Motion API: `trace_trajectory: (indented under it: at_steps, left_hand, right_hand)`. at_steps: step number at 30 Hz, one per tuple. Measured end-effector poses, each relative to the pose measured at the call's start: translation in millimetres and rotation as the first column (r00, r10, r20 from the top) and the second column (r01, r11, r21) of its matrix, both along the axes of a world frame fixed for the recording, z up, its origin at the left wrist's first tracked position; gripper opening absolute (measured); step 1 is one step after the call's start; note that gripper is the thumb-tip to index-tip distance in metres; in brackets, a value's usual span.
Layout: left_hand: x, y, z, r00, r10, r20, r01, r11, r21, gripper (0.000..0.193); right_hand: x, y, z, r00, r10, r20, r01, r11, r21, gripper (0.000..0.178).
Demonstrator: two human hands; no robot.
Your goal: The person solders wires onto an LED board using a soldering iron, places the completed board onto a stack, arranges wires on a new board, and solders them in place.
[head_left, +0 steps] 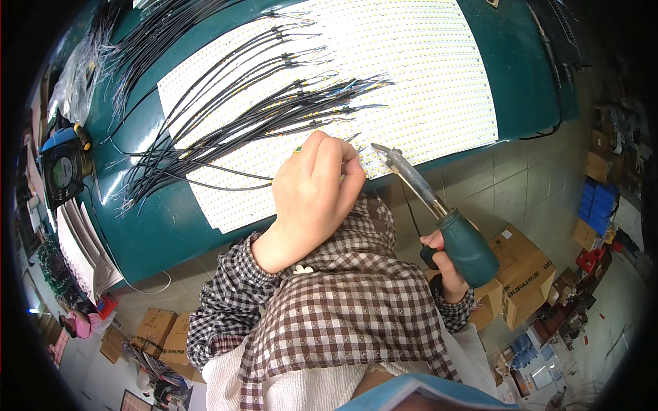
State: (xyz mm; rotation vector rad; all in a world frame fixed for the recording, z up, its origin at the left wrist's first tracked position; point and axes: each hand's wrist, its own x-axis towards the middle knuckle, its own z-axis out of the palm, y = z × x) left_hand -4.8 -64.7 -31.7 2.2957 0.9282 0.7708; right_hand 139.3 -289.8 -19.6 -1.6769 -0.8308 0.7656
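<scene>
A large white board [432,75] dotted with rows of small yellowish LEDs lies on the green table. My left hand [312,185] is closed in a pinch over its near edge. A black cable [236,172] runs from the left into this hand, whose fingers hide the gripped end. In my right hand [449,270] is a soldering gun [471,250] with a dark green handle. Its metal tip points up and left, just right of my left fingertips, at the board's near edge. Several black cables [253,116] with thin coloured wire ends lie across the board's left half.
More black cables [161,41] lie at the far left of the green table [161,236]. A black fan [63,171] stands at its left edge, near stacked white sheets [81,253]. Cardboard boxes [524,274] stand on the floor at right, others [154,329] at lower left.
</scene>
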Motion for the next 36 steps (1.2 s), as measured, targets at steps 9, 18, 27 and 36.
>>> trace_trajectory:
  at_steps: [9,18,27,36]
  left_hand:
    - [-0.1,-0.2,1.1,1.0,0.0,-0.005,0.0,1.0,-0.01,0.018]
    - [-21.3,25.6,28.4,0.997,-0.069,0.026,0.069,0.997,0.019,0.022]
    - [-6.4,57.3,20.8,0.977,-0.14,-0.161,0.16,0.98,0.119,0.016]
    - [1.2,55.9,22.6,0.98,-0.162,-0.112,0.177,0.975,0.132,0.016]
  right_hand:
    - [-0.9,-0.1,-3.8,0.993,-0.045,-0.105,0.055,0.994,0.096,0.064]
    - [3.2,11.3,16.5,0.975,-0.1,-0.197,0.106,0.994,0.022,0.039]
    - [4.3,9.2,15.2,0.967,-0.155,-0.201,0.166,0.985,0.037,0.042]
    - [7.3,10.5,13.9,0.973,-0.132,-0.191,0.146,0.987,0.063,0.041]
